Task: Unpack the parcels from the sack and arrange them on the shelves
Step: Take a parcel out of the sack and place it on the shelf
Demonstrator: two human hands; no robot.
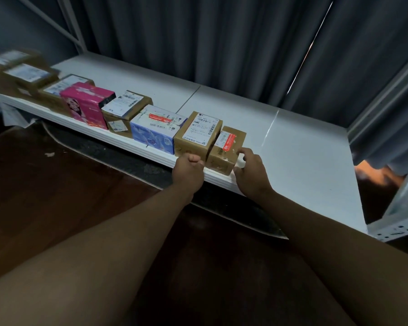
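Two hands [219, 171]: right curled round small taped cardboard box [226, 149], left seemingly an empty fist.

shelf [292, 128] white | curtain [222, 43] dark grey | boxes: brown [224, 149], blue-white [153, 130], pink [87, 102]

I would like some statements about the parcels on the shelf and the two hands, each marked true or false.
1. The small brown parcel stands at the right end of the row. True.
2. The pink box is next to the right hand. False: it stands far to the left in the row.
3. The right hand touches the small brown parcel. True.
4. The left hand holds the blue box. False: it is curled in front of the taller brown parcel.
5. The white shelf is full. False: its right part is bare.
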